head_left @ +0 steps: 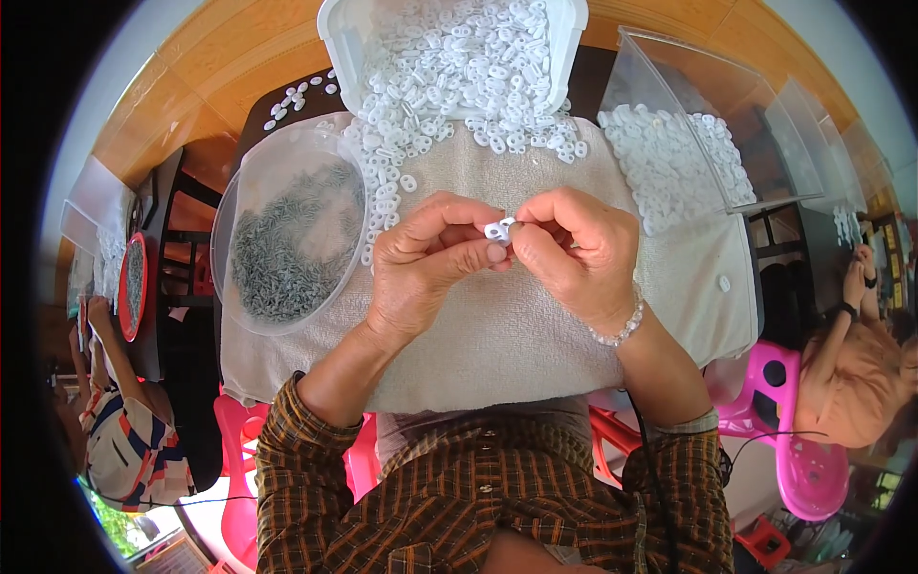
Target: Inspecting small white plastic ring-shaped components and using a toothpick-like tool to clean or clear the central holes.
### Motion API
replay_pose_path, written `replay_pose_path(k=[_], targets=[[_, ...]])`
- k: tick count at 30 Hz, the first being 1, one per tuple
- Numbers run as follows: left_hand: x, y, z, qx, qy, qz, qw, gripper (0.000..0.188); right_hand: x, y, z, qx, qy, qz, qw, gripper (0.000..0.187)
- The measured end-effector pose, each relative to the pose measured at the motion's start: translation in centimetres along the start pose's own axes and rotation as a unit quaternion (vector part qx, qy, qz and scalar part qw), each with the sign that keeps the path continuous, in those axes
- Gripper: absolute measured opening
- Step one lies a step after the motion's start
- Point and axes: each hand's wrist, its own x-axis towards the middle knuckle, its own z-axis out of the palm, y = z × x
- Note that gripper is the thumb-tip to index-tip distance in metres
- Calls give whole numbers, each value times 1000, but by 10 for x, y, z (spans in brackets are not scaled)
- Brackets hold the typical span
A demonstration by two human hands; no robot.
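Observation:
In front of me, over the towel-covered table, a small white plastic piece with holes [496,231] is held up between both hands. My left hand [426,251] pinches it between thumb and fingertips. The thumb and forefinger of my right hand [581,251] are closed together at its right end; whatever small thing sits between those fingertips is hidden. To the left of my left hand, a round clear tray [222,244] holds a heap of small grey screws [287,258]. Loose white oval pieces [386,191] lie in a strip between that tray and my left hand.
A white bin [335,57] at the back spills similar pieces onto the beige towel [459,354]. A clear box [660,81] of white pieces stands at right back. One piece [724,283] lies apart at right. Other people sit at left [134,411] and right [856,383].

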Motion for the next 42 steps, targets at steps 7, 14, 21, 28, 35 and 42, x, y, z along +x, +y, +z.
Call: replay_pose_path(k=[7,14,21,28,35,42], targets=[[0,1,2,-3,9,6,1000,27,0,6,1,-67,10,-64,996,5],[1,0,0,21,-9,14,1000,27,1,7,-1,-116,6,-101,988,5],[0,1,2,29,-13,-2,1000,25,1,2,0,-49,-1,-34,998,4],[0,1,3,13,3,-9,1000,27,1,4,-2,-54,-11,-25,998,4],[0,-2,1,38,-7,21,999,27,2,7,0,-103,-1,-87,991,5],[1,-3,1,1,8,9,1000,26,3,14,0,-184,17,-167,969,8]])
